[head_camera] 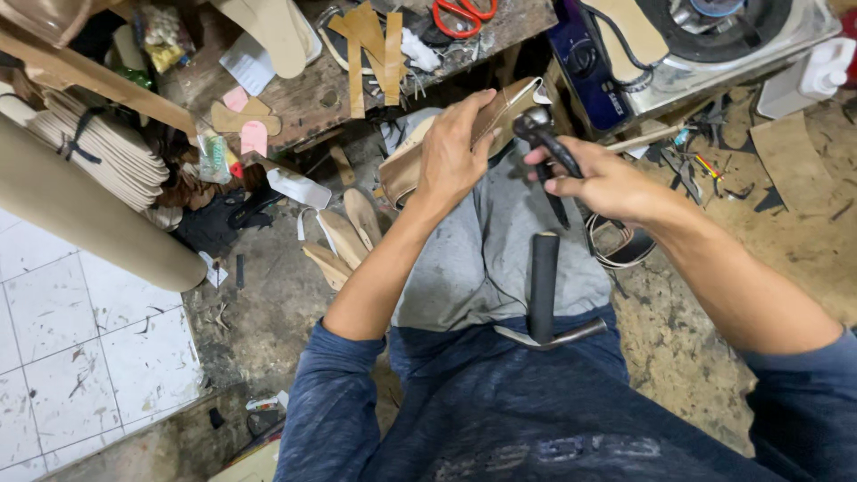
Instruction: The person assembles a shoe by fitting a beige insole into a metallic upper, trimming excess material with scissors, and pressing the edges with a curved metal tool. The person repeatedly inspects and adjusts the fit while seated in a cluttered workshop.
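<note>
Shoe upper (446, 147) on its last sits gripped sole-up above a seated person's lap, at centre frame. Nearest the camera, a black-handled hammer (544, 295) rests across the grey shorts at 6 o'clock of the shoe. The left hand (451, 156) wraps closed around the tan leather body; the right hand (603, 183), at 3 o'clock, is clenched on black lasting pincers (544, 143) whose nose meets the pale sole edge. The work appears to be mid-lasting, and the next pull likely calls for a firm, even tug over the rim. Beyond, at 12 o'clock, leather strips (370, 45) and orange-handled scissors (464, 15) litter a worn bench (303, 98).
</note>
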Tool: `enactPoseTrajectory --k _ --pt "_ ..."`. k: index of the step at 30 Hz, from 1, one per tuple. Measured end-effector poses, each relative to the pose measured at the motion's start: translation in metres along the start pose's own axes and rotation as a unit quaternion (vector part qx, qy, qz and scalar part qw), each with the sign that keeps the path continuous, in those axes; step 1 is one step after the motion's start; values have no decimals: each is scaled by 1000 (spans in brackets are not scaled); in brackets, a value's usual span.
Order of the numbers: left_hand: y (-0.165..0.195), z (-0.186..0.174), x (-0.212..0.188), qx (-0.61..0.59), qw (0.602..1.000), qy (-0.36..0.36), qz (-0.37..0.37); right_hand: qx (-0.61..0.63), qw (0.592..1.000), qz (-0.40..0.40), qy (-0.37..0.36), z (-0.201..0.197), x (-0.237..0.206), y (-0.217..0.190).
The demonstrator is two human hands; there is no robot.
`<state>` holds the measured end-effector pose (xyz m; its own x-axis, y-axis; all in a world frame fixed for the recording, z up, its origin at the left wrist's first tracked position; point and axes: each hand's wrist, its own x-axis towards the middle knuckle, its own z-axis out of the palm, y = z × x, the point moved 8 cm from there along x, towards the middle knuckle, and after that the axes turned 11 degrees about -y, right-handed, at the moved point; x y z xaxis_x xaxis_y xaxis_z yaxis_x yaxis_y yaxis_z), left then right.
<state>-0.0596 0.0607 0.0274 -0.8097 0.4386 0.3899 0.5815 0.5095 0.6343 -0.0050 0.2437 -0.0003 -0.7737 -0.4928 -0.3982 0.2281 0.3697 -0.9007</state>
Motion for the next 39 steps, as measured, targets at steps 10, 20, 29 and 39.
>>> enactPoseTrajectory --k 10,20,29,39 --pt "46 6 -19 105 993 2 54 -132 979 154 7 3 -34 -36" --pt "16 -15 4 -63 997 1 36 -296 921 -142 211 23 -7 -58" --pt "-10 6 28 -131 977 -162 -32 -290 934 -92 185 20 -10 -39" --pt "-10 17 37 -85 979 -124 -135 -351 926 -80 113 6 -33 -52"
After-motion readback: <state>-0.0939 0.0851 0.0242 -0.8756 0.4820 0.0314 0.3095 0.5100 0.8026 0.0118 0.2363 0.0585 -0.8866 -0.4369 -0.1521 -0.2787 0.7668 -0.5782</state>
